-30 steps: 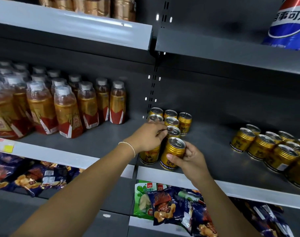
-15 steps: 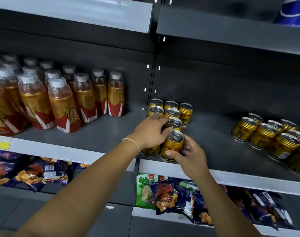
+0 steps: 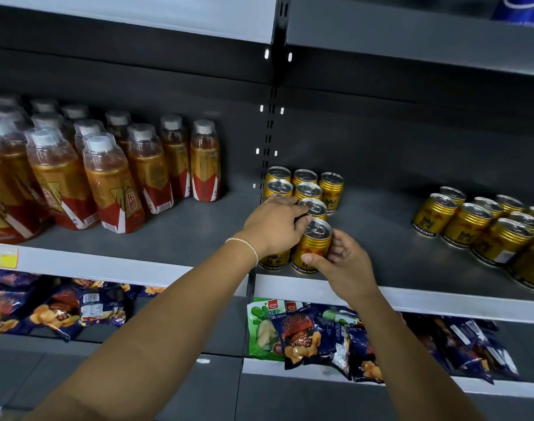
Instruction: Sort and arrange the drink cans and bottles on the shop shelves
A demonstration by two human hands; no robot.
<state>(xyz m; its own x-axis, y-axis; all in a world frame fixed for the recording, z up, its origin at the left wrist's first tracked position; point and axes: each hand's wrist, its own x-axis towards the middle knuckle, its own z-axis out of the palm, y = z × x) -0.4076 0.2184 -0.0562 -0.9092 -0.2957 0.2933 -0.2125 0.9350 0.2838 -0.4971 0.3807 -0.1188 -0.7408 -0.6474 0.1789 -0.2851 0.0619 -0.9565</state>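
Alignment of can rows seems in hand: the right hand [image 3: 344,265] has its grip round the front gold ribbed metal can [image 3: 312,249] at the lip of the grey metal shelf [image 3: 381,238], the left hand [image 3: 274,229] clasps the neighbouring gold can [image 3: 274,260], and next probably comes fetching the loose gold cans [image 3: 478,226] at right.

Bare forearms, no sleeves — thin pale bracelet [image 3: 244,245] at left wrist

Lower left of the frame, dark blue snack packets [image 3: 62,308] lie in a jumbled heap. Lower middle, a green packet [image 3: 261,329] sits partly covered by a blue-and-red snack bag [image 3: 300,338]. More blue packets [image 3: 460,338] sprawl lower right. A yellow price label [image 3: 7,258] shows at the left edge, and a slotted upright [image 3: 270,132] runs up the centre.
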